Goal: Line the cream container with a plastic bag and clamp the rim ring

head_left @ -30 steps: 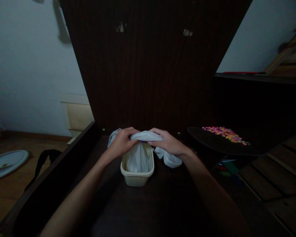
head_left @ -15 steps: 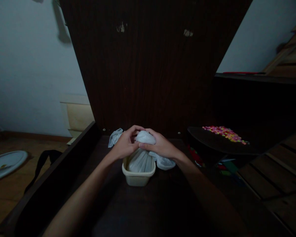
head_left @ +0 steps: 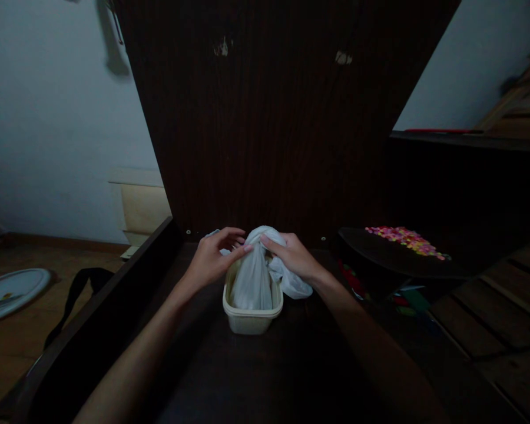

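gathering the neck of the white plastic bag [head_left: 252, 285] is best done with the twist pinned firmly; the top is gripped by the right hand [head_left: 294, 254], thumb and fingers closed on it, while the left hand [head_left: 209, 258] is held loosely, fingers parted, its thumb at the bag's edge, contact uncertain. the bag is seated in the cream tub [head_left: 252, 324] on the dark bench [head_left: 247, 377], its top raised above the rim; any pull should be made gently, so that the tub is not tipped.
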Tool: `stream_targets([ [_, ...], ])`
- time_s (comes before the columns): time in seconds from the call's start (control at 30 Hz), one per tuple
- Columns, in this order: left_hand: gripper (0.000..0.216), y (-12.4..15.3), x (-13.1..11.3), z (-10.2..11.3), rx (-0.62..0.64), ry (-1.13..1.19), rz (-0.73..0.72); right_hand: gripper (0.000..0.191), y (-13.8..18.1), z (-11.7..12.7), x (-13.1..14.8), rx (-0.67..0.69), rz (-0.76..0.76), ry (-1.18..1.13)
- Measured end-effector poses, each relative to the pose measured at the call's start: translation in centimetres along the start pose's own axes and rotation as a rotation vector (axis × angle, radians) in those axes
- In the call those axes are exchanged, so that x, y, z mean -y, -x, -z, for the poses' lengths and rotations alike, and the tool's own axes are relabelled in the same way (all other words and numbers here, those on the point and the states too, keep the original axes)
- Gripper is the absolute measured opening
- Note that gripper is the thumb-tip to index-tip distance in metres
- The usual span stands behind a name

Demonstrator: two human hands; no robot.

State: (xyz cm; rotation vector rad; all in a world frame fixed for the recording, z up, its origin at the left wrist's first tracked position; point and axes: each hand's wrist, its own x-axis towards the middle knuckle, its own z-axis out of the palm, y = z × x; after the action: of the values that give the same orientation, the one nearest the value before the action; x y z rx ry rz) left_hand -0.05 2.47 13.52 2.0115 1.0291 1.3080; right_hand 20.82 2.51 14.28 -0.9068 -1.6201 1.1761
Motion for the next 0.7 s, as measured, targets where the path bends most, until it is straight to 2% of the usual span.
stream_targets([
  [0.17,0.046,1.4,1.7,0.6,0.016,-0.009,0.055,0.049,0.2,-0.5,0.5,-0.096,-0.088,-0.223],
  [0.3,0.066,3.6,4.1,0.1,0.137,0.161,0.081,0.049,0.0,-0.8,0.5,-0.177,-0.147,-0.377],
  [0.43,0.095,5.7,6.1,-0.5,0.275,0.352,0.092,0.039,-0.2,-1.0,0.3,-0.204,-0.173,-0.464],
  [0.53,0.111,6.7,6.6,-0.8,0.347,0.405,0.117,0.037,-0.6,-0.9,-0.2,-0.241,-0.2,-0.506],
  [0.63,0.122,7.4,6.5,-0.9,0.363,0.421,0.123,0.043,-1.1,-0.4,-0.8,-0.314,-0.214,-0.518],
  [0.7,0.131,7.7,6.5,-1.1,0.356,0.43,0.117,0.048,-1.4,0.0,-1.1,-0.318,-0.164,-0.448],
])
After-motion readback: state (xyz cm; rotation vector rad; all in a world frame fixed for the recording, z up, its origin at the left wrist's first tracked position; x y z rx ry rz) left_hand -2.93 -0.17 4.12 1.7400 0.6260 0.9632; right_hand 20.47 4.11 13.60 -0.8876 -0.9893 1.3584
